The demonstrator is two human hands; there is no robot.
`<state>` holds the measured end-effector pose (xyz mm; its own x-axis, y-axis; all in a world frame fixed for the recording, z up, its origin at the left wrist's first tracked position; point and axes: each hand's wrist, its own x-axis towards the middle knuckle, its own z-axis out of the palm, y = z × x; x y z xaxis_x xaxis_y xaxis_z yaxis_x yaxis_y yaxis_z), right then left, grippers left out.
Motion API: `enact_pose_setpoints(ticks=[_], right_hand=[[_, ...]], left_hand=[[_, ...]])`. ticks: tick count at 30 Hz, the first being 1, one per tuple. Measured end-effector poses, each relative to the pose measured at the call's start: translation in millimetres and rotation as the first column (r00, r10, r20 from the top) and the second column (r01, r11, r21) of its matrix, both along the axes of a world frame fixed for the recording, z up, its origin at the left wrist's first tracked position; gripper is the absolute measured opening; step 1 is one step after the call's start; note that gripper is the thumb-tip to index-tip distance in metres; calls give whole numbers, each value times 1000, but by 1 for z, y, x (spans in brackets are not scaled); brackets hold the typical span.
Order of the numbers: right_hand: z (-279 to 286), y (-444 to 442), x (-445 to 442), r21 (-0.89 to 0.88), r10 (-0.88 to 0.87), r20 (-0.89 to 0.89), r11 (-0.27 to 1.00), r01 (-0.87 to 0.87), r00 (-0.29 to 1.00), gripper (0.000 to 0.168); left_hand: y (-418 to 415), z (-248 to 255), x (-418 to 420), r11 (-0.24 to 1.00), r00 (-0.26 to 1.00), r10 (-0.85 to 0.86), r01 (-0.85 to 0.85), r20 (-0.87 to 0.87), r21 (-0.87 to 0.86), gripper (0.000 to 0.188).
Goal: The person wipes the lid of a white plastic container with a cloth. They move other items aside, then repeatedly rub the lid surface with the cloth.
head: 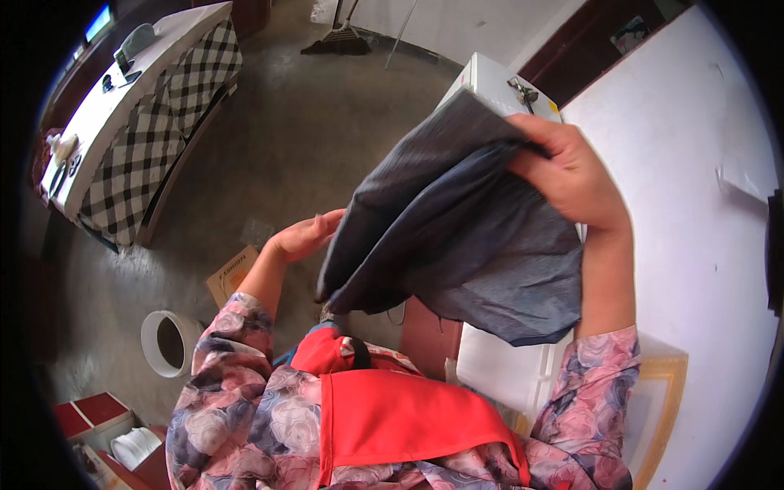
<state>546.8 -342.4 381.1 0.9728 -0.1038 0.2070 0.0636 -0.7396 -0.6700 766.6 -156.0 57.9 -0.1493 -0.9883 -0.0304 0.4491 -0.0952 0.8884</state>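
Note:
A piece of dark grey-blue fabric (429,214), perhaps a garment, hangs folded and creased in front of me. Its upper right corner is pinched between the thumb and fingers of my right hand (566,171). My left hand (303,237) is held flat with its fingers stretched out at the fabric's left edge. The fingertips there meet or pass behind the cloth, so contact is unclear. Below the fabric, a red apron (410,416) covers the front of my flowered sleeves and top.
At left stands a white-topped table (92,116) with a checked cloth (165,135). A white bucket (168,343) and a cardboard piece (231,275) are on the floor. A white cabinet (484,76) stands beyond the fabric, near the white wall (686,214). A broom (340,41) lies farther back.

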Motion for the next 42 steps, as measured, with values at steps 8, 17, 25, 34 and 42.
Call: enact_pose_setpoints(ticks=[8,17,25,34,42], right_hand=[[32,-169,60,455,-243,-38,859,234,969,30],[-73,-256,74,398,-367,-332,781,481,869,32],[-90,-212,56,320,-305,-120,889,328,945,72],[-161,-134,81,987,-221,141,107,-120,965,58],[-214,-167,38,967,-455,36,-209,-146,890,49]], left_hand=[[-97,-24,50,863,790,471,-504,-393,21,97],[-113,14,59,955,519,252,-272,-817,122,77],[-139,115,62,773,677,633,-525,-376,356,28],[-205,173,-25,871,471,492,-257,732,-420,108],[-228,155,-90,895,-146,446,71,883,-440,99]])
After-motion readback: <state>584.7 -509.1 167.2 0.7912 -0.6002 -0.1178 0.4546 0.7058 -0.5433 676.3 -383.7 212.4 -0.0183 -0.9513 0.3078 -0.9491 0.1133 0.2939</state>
